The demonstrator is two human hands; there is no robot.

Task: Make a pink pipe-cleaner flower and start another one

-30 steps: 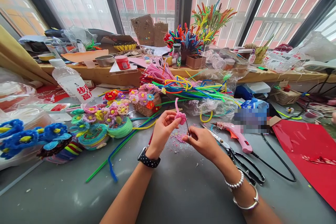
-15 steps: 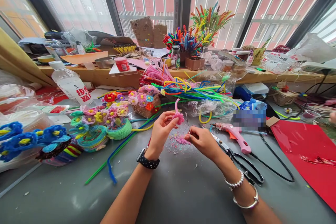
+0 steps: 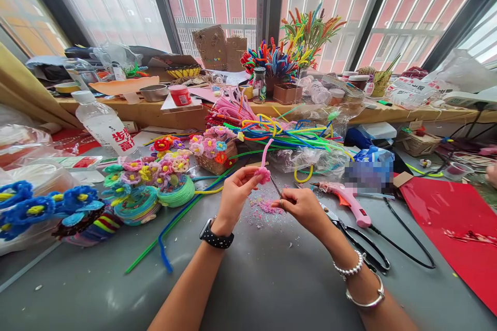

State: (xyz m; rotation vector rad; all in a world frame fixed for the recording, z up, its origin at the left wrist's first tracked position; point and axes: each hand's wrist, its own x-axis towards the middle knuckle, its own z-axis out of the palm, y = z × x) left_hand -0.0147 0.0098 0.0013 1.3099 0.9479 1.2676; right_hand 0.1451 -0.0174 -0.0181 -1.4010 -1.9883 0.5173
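Between the thumb and fingers of my left hand [image 3: 237,194] is a pink pipe-cleaner flower [image 3: 264,175], its pink stem pointing up and slightly right. My right hand [image 3: 303,209] is closed on small scissors [image 3: 277,189], their slim dark blades angled up and left towards the flower's edge. Whether the blades touch the fuzz I cannot tell. Beneath both hands, pink fuzz clippings [image 3: 266,204] lie scattered on the grey table [image 3: 256,279].
Large black-handled scissors [image 3: 365,248] and a pink glue gun [image 3: 353,204] with its cord lie to the right, near red sheets [image 3: 454,227]. Pipe-cleaner flower pots [image 3: 176,191] stand left. Behind are bundled pipe cleaners [image 3: 287,134] and a water bottle [image 3: 103,124].
The flower's stem has tilted further upright and right. My right hand has turned the small scissors, so their blades now lean left, closer to the flower.
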